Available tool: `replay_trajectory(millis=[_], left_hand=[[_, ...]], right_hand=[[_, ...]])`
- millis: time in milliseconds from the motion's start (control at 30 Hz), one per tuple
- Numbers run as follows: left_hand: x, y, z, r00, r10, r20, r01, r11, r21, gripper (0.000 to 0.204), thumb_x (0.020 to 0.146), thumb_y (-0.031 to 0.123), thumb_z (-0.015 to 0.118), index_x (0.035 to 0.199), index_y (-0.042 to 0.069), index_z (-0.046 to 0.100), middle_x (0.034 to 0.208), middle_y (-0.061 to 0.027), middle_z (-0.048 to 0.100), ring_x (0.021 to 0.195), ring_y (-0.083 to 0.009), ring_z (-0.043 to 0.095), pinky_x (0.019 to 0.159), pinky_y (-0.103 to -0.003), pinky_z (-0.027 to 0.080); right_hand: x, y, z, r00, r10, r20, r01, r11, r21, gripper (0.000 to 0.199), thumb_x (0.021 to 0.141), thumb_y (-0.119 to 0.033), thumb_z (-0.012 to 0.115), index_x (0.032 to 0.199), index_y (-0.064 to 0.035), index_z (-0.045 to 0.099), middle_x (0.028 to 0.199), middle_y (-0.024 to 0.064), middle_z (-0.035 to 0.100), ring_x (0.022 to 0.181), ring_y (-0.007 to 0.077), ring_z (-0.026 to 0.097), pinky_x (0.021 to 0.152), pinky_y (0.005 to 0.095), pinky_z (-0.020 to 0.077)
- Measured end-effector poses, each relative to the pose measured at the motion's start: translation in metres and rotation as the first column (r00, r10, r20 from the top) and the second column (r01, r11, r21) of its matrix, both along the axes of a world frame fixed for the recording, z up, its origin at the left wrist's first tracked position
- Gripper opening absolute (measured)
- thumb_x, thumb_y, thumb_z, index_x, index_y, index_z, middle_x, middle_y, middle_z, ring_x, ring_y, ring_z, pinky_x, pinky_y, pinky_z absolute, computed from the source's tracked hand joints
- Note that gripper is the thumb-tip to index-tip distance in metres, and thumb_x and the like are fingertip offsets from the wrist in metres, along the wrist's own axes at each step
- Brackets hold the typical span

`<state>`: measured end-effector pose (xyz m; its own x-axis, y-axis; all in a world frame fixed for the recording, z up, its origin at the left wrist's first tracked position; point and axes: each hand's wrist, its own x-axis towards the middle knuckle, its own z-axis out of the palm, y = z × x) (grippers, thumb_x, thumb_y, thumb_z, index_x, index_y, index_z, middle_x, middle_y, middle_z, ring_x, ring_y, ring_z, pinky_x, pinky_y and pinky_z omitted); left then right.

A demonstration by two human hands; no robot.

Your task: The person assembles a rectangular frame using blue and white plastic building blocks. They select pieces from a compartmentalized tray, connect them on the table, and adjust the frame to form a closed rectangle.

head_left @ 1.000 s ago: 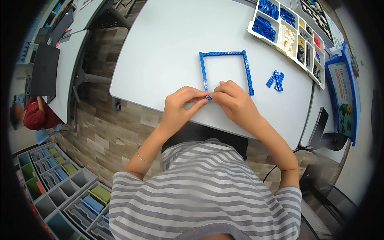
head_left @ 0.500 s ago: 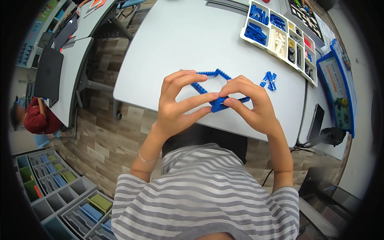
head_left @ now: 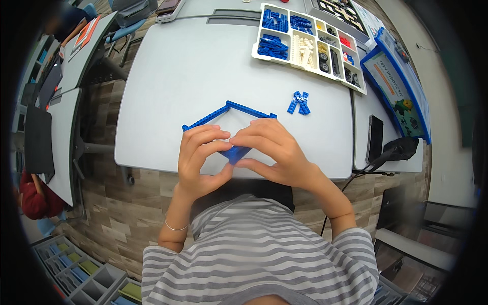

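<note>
A blue four-sided frame of studded toy building beams [head_left: 208, 117] is between my hands over the near edge of the white table [head_left: 168, 91]. Its far corner points away from me, and the near corner [head_left: 234, 154] is pinched from both sides. My left hand [head_left: 195, 165] has its thumb and fingertips on that corner's left side. On the other side, my right hand [head_left: 274, 145] grips with the thumb below and the fingers above. My fingers hide the frame's side corners in part. Several loose blue studded pieces [head_left: 304, 105] lie on the table, farther right.
A white sorting tray [head_left: 305, 69] of blue, white and other small parts stands at the back right. Beside it is a blue-edged kit box [head_left: 368, 63]. A black phone-like device [head_left: 375, 138] and a dark pouch [head_left: 402, 150] with cables lie on the right-hand table.
My view has turned, so the table and tray sit farther left. The frame has swung round and come a little nearer to me. My left fingers have closed in on its near corner.
</note>
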<state>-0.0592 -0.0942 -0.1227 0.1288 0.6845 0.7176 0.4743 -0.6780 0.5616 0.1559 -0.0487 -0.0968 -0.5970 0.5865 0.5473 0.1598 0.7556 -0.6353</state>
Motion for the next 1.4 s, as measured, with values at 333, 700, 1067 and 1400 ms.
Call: replay_trajectory(millis=[333,700,1067,1400], left_hand=[[-0.013,0.011,-0.014,0.983,-0.017,-0.183,0.019,1.0,0.007,0.038,0.067,0.002,0.08,0.101,0.013,0.07,0.12,-0.0017,0.071,0.113,-0.0249,0.064,0.094,-0.039,0.047],[-0.016,0.006,-0.03,0.96,0.002,-0.279,-0.123,0.902,-0.414,0.027,0.076,0.007,0.081,0.099,0.012,0.069,0.131,-0.0059,0.064,0.135,-0.032,0.05,0.113,-0.049,0.037],[-0.005,0.01,-0.029,0.99,0.099,-0.099,-0.129,0.921,-0.368,0.029,0.079,0.006,0.083,0.105,0.007,0.071,0.116,-0.0076,0.069,0.109,-0.0293,0.063,0.097,-0.043,0.049],[-0.029,0.04,-0.043,0.965,0.261,-0.012,-0.242,0.876,-0.417,0.025,0.085,0.003,0.078,0.109,0.004,0.072,0.115,-0.0095,0.069,0.107,-0.0288,0.063,0.092,-0.039,0.052]], right_hand=[[-0.006,0.003,-0.039,0.986,-0.153,0.06,0.151,0.987,0.049,0.041,0.078,-0.008,0.084,0.116,-0.0063,0.07,0.115,0.0084,0.068,0.108,0.0292,0.063,0.095,0.0431,0.0488],[-0.001,0.018,-0.065,0.942,-0.217,0.257,0.147,0.953,0.266,0.027,0.08,-0.008,0.08,0.105,-0.0087,0.071,0.105,0.0037,0.068,0.105,0.0249,0.064,0.107,0.0475,0.046],[0.112,0.267,-0.025,0.669,-0.721,0.182,0.683,0.692,0.232,0.014,0.087,-0.012,0.076,0.097,-0.0024,0.077,0.1,0.0153,0.074,0.092,0.0317,0.069,0.088,0.0425,0.0538],[0.134,0.385,-0.037,0.161,-0.707,0.688,0.684,0.583,0.439,0.019,0.078,-0.027,0.085,0.09,-0.0125,0.085,0.097,0.0161,0.078,0.097,0.0338,0.072,0.092,0.0443,0.0576]])
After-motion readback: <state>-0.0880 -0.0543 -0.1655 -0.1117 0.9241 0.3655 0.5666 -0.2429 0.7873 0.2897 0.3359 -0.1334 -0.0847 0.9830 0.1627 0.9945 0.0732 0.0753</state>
